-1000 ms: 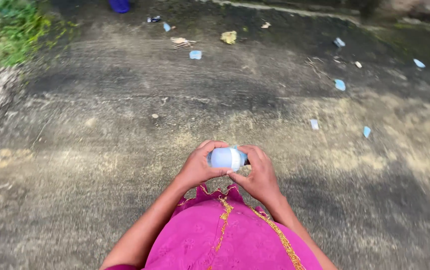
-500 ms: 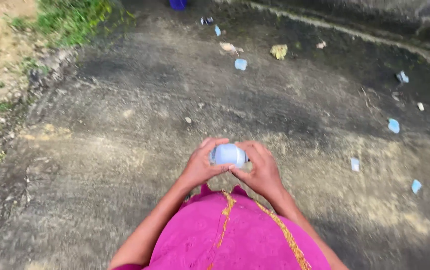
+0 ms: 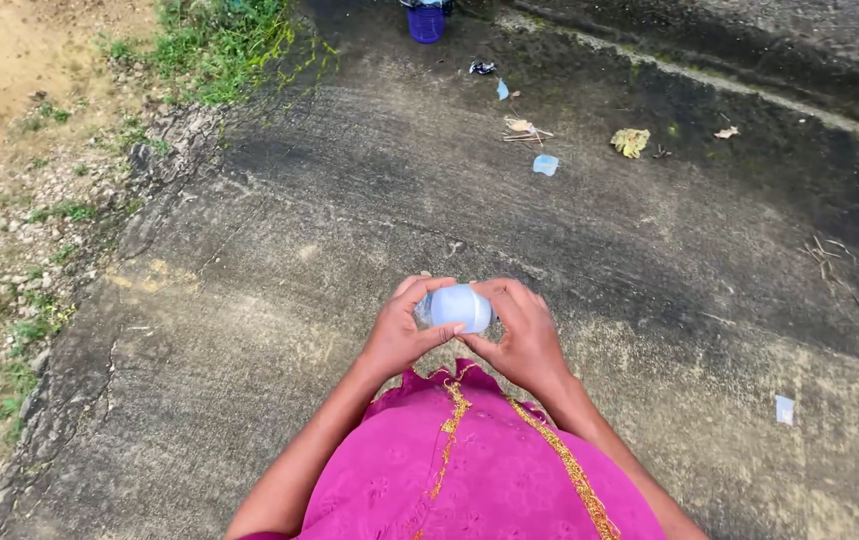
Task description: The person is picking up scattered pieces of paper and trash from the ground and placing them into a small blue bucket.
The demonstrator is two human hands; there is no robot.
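- Rough grey concrete ground fills the view, darker and damp-looking toward the top, paler and sandy toward the lower right.
- Along the left edge runs a strip of gravel and bare earth, with a patch of green grass at the top left.
- Both hands meet in front of the body, just above the hem of a pink garment trimmed with gold stitching.
- Left hand: fingers curled over the top and thumb underneath, closed around the left side of a small pale blue-white plastic bottle.
- Right hand: fingers wrapped round the right end of the same bottle, thumb pressing against its underside; whether a cap lies under those fingers cannot be told.
- Bottle lies roughly sideways between the two hands, held in the air above the concrete.
- Litter lies scattered well apart from the hands: light blue scraps near the top centre and at the right edge, a yellowed leaf, a few dry twigs.
- A dark blue container stands at the top edge.
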